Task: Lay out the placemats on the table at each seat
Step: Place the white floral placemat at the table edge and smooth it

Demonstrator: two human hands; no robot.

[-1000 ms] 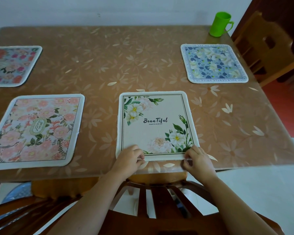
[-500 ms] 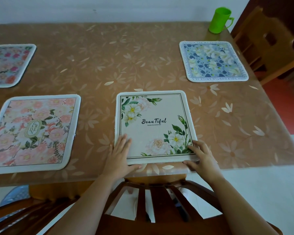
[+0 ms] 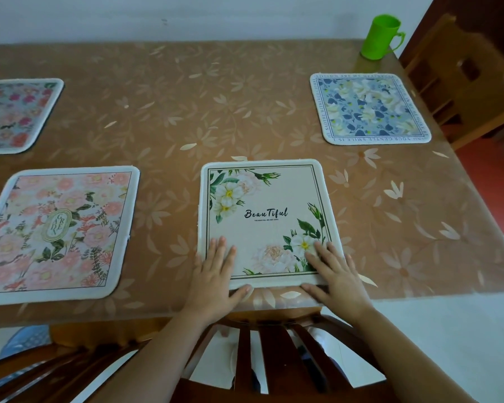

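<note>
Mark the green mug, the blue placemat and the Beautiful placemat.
green mug [image 3: 380, 36], head view, side wall.
blue placemat [image 3: 370, 109], head view, centre of print.
Beautiful placemat [image 3: 264, 213], head view, on the lettering.

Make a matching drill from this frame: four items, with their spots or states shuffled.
Column 1
1. green cup
2. blue placemat
3. Beautiful placemat
4. pink placemat

Column 2
a. left hand and right hand lie flat on its near corners
b. far right corner of the table
c. near left, untouched
d. right side, nearer than the cup, untouched

Pairs: 1-b, 2-d, 3-a, 4-c
</note>
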